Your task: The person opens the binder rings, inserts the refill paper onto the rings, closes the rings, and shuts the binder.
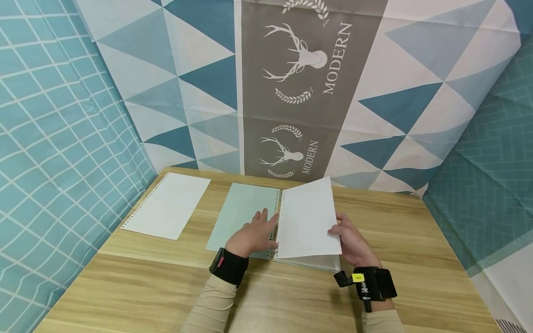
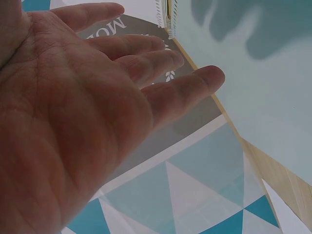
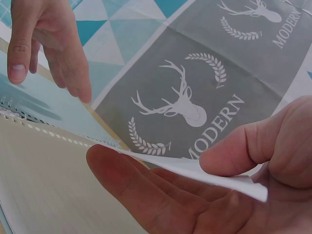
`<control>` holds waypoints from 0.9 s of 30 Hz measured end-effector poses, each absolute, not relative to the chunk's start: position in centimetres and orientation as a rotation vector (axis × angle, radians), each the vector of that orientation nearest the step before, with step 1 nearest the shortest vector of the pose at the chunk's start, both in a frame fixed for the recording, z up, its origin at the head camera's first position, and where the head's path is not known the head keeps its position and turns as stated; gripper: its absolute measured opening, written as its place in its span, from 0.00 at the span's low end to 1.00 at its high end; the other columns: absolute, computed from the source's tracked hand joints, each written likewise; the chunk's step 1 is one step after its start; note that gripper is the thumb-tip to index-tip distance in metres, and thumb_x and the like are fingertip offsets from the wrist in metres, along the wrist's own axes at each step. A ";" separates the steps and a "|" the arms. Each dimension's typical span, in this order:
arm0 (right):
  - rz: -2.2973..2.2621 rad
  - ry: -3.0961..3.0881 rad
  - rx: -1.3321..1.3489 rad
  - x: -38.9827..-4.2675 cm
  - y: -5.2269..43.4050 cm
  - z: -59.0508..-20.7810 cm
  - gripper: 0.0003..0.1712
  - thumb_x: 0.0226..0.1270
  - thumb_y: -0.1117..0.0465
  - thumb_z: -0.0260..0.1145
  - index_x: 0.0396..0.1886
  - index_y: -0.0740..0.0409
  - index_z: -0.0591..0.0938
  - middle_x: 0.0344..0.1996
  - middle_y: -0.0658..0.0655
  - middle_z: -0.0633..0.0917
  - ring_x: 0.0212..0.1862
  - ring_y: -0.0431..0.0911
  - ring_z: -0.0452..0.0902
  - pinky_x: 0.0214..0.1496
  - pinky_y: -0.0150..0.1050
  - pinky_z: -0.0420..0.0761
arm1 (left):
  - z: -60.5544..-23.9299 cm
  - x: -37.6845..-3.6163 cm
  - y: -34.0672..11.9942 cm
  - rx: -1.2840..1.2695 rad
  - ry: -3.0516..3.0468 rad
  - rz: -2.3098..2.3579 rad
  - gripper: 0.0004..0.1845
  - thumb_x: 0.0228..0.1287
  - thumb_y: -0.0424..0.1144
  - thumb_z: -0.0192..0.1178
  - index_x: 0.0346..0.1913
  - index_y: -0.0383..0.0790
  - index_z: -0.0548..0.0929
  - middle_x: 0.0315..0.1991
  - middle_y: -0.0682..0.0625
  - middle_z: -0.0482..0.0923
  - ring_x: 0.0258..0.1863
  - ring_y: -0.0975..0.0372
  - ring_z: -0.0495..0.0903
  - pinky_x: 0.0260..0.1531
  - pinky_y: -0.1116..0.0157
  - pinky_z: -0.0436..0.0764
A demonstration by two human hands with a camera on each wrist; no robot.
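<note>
On the right, white punched paper [image 1: 308, 217] is lifted at its right side. My right hand [image 1: 354, 245] pinches that side, the thumb on top and the fingers beneath, as the right wrist view shows. Other pages [image 1: 322, 262] lie flat under the raised paper. To its left rests a pale green punched cover [image 1: 245, 208], its holes along the right edge. Over this cover and its row of holes is my left hand [image 1: 253, 235], fingers spread and holding nothing. The left wrist view shows its palm [image 2: 73, 107] with the fingers extended, their shadow falling on the cover.
A separate white punched sheet [image 1: 170, 206] lies at the far left of the wooden table [image 1: 145, 286]. A patterned cloth [image 1: 208, 92] hangs behind the table's back edge. Blue checked fabric [image 1: 54, 138] hangs on the left, and darker teal fabric [image 1: 491, 185] on the right.
</note>
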State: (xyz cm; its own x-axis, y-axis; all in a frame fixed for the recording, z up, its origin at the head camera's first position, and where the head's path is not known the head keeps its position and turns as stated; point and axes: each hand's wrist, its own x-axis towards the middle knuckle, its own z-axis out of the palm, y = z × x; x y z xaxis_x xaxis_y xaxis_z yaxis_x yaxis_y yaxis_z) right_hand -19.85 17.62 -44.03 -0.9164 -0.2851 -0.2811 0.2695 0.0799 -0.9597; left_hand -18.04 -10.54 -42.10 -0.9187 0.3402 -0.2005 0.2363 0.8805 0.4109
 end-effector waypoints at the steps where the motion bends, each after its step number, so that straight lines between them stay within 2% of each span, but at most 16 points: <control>1: -1.891 1.973 -0.012 -19.9 17.7 -44.1 0.32 0.74 0.67 0.46 0.74 0.58 0.47 0.59 0.66 0.72 0.51 0.49 0.78 0.49 0.42 0.81 | -42.1 -18.0 -10.5 0.435 2.784 0.559 0.45 0.66 0.46 0.69 0.80 0.42 0.58 0.81 0.33 0.48 0.81 0.39 0.50 0.71 0.36 0.64; 10: -1.913 1.944 -0.020 -19.9 18.5 -44.2 0.35 0.75 0.68 0.45 0.76 0.58 0.45 0.61 0.64 0.71 0.53 0.47 0.79 0.52 0.42 0.82 | -42.0 -18.0 -10.6 0.418 2.771 0.568 0.45 0.66 0.45 0.69 0.81 0.43 0.58 0.81 0.33 0.48 0.81 0.39 0.49 0.72 0.36 0.62; 27: -1.910 1.931 0.002 -20.3 19.3 -45.4 0.34 0.71 0.71 0.45 0.73 0.61 0.46 0.53 0.60 0.78 0.47 0.44 0.83 0.47 0.43 0.84 | -42.0 -18.0 -10.5 0.402 2.753 0.580 0.45 0.66 0.45 0.69 0.80 0.44 0.58 0.82 0.33 0.47 0.82 0.40 0.47 0.73 0.36 0.61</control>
